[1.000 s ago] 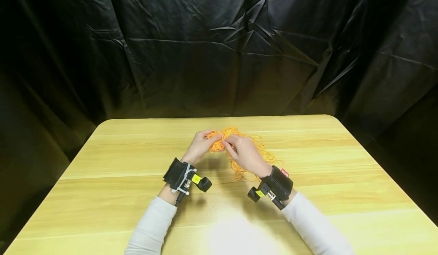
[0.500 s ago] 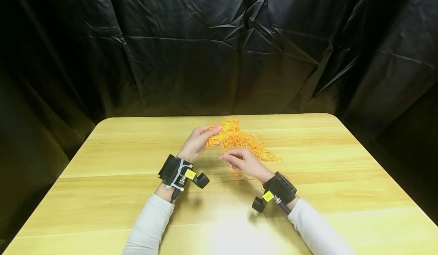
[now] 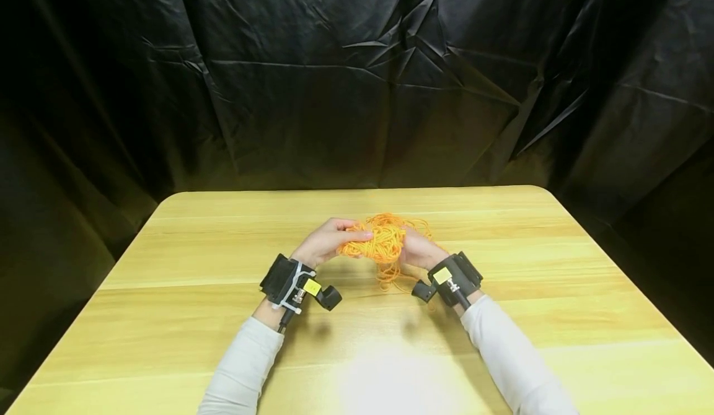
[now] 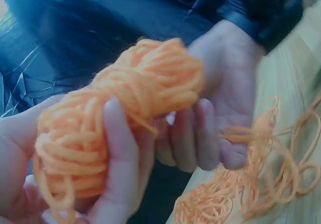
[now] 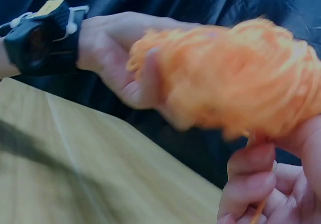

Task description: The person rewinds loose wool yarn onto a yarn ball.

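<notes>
A bundle of orange yarn [image 3: 380, 246], wound tight around its middle, is held above the table by my left hand [image 3: 328, 240], whose thumb lies across its near side. My right hand [image 3: 419, 251] is at the bundle's right end, its fingers partly hidden behind it. In the right wrist view, a yarn strand [image 5: 259, 210] runs through the curled fingers of that hand. The left wrist view shows the strand coming out past those fingers toward a loose tangle of yarn [image 4: 248, 176].
Loose yarn loops [image 3: 388, 274] lie on the wooden table [image 3: 223, 340] beneath and behind the hands. A black sheet [image 3: 312, 124] hangs behind the table's far edge. Each wrist wears a black strap with a small camera.
My right hand drew the strand down toward me, then moved up behind the bundle's right end. My left hand has turned the bundle and brought it lower, still gripping it.
</notes>
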Tool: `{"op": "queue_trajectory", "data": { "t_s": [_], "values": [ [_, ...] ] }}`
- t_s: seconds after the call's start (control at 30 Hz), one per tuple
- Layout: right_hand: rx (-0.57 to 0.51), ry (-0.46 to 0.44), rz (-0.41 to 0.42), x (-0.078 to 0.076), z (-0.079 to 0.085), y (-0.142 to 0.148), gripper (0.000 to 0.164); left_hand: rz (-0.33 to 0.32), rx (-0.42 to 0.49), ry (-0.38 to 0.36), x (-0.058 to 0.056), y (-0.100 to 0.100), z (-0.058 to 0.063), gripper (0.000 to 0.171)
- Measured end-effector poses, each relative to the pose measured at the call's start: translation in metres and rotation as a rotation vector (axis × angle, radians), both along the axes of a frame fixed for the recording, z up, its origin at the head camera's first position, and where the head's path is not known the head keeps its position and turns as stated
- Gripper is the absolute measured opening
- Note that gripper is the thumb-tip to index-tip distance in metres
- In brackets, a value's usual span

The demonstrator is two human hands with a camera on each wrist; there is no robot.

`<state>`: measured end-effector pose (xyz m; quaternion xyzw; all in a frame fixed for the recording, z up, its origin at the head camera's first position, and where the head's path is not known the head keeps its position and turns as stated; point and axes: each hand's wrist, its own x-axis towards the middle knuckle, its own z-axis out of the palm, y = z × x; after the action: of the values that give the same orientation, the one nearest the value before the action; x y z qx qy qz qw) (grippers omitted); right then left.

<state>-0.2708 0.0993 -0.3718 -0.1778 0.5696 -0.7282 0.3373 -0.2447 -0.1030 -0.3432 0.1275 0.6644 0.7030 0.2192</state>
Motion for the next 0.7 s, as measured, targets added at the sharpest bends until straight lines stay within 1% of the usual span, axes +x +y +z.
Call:
{"op": "queue_trajectory", "data": {
  "t_s": [0.07, 0.13, 0.2, 0.27, 0.3, 0.37, 0.4, 0.47, 0.53, 0.63, 0.67, 0.7],
  "values": [
    [0.072, 0.036, -0.032, -0.003, 0.009, -0.001, 0.011, -0.009, -0.024, 0.015, 0.000, 0.000, 0.000, 0.025],
    [0.173, 0.115, -0.090, -0.004, 0.019, -0.004, 0.019, -0.006, -0.050, 0.027, 0.001, 0.000, -0.001, 0.029],
    [0.307, 0.244, -0.163, -0.003, 0.028, -0.006, 0.022, 0.013, -0.075, 0.028, 0.001, 0.000, -0.001, 0.031],
    [0.436, 0.403, -0.219, 0.000, 0.038, -0.008, 0.026, 0.034, -0.101, 0.024, 0.001, 0.000, -0.002, 0.031],
    [0.483, 0.478, -0.235, 0.002, 0.043, -0.009, 0.027, 0.044, -0.114, 0.022, 0.001, 0.000, -0.002, 0.031],
    [0.559, 0.619, -0.261, 0.007, 0.051, -0.010, 0.027, 0.062, -0.128, 0.007, 0.000, 0.000, -0.003, 0.031],
    [0.579, 0.681, -0.267, 0.010, 0.055, -0.011, 0.027, 0.074, -0.130, -0.002, 0.000, 0.000, -0.003, 0.031],
    [0.599, 0.770, -0.270, 0.016, 0.060, -0.011, 0.027, 0.108, -0.121, -0.016, 0.000, 0.001, -0.004, 0.030],
    [0.600, 0.814, -0.267, 0.022, 0.063, -0.010, 0.025, 0.163, -0.091, -0.029, 0.000, 0.001, -0.004, 0.029],
    [0.597, 0.825, -0.238, 0.031, 0.062, -0.009, 0.027, 0.271, -0.031, -0.028, -0.001, 0.001, -0.005, 0.029],
    [0.597, 0.820, -0.230, 0.034, 0.061, -0.008, 0.027, 0.292, 0.012, -0.007, -0.009, -0.002, -0.014, 0.028],
    [0.596, 0.815, -0.223, 0.037, 0.059, -0.007, 0.028, 0.325, 0.030, 0.006, -0.009, -0.003, -0.014, 0.030]
  ]
}}
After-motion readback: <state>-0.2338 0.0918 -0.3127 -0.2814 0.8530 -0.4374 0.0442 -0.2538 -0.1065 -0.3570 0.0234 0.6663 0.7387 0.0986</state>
